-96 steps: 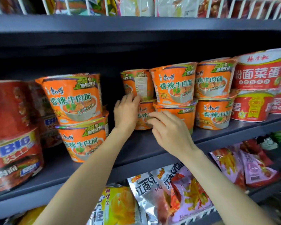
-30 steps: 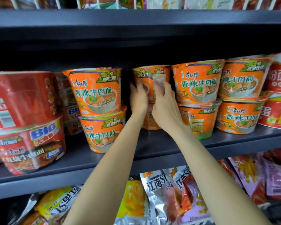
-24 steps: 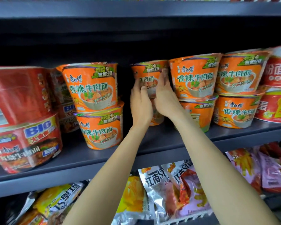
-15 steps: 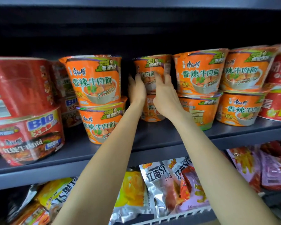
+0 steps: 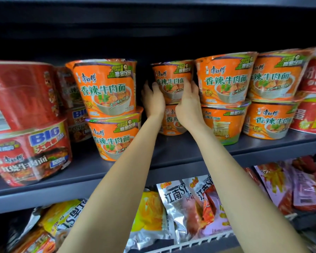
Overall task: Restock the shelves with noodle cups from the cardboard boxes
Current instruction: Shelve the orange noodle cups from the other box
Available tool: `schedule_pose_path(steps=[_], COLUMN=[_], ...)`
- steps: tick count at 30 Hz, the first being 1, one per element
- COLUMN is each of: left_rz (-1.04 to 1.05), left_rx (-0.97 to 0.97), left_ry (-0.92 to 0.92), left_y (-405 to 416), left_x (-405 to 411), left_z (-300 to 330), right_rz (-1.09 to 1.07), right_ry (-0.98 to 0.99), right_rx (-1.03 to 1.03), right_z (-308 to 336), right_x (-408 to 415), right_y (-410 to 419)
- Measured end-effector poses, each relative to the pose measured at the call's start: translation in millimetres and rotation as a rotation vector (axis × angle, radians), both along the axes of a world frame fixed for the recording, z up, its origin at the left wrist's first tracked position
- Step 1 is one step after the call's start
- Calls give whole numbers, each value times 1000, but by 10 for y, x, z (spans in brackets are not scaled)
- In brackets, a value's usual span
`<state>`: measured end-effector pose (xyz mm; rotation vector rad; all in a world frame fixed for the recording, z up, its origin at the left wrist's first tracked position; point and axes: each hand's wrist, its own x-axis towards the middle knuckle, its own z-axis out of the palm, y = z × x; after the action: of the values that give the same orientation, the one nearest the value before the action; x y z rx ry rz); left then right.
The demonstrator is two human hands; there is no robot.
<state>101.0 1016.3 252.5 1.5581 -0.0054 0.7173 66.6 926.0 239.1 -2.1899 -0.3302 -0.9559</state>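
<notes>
1. Your left hand [image 5: 153,101] is at the centre of the frame, cupping the left side of the upper orange noodle cup [image 5: 172,80]; its fingers curl round the cup's wall.
2. Your right hand [image 5: 189,101] is pressed to the right side of that same cup, fingers curled over its front. Both hands grip it between them.
3. The gripped cup sits set back on the grey shelf [image 5: 171,156], stacked on a lower orange cup [image 5: 171,121] that is partly hidden behind your wrists.
4. Just right of it, nearer the shelf edge, stands a front stack of two orange cups [image 5: 224,99], touching or almost touching your right hand; a further stack [image 5: 274,99] stands to its right.
5. At centre left, a separate stack of two orange cups [image 5: 109,108] stands apart from your left hand, with a dark gap between.
6. Large red noodle tubs [image 5: 27,123] fill the left edge of the frame; red tubs [image 5: 312,99] also show at the right edge.
7. Below the shelf, in the lower half of the frame, lie silver snack packets [image 5: 186,207].
</notes>
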Motion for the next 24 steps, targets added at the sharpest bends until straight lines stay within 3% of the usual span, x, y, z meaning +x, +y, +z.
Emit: schedule_pose_path(steps=[3,6,14,19,24], left_rz=[-98,-47,110,185,201], left_rx=[-24,12,391,551,590], left_ry=[63,42,-254,-259,-197], left_y=[-9,-43,-82,-48,-12], left_x=[31,5,-373,-352,-300], left_z=[3,-85,-403,-429,-419], right_rz=[1,-10,-115,-91,-38], right_ry=[9,31,-3,-154,-29], right_rx=[-15,-29,-79,-117,-228], right_z=[-19,-21,-39,-211,-134], right_x=[9,12,64,-92,-176], right_y=[9,0,0,-20,-155])
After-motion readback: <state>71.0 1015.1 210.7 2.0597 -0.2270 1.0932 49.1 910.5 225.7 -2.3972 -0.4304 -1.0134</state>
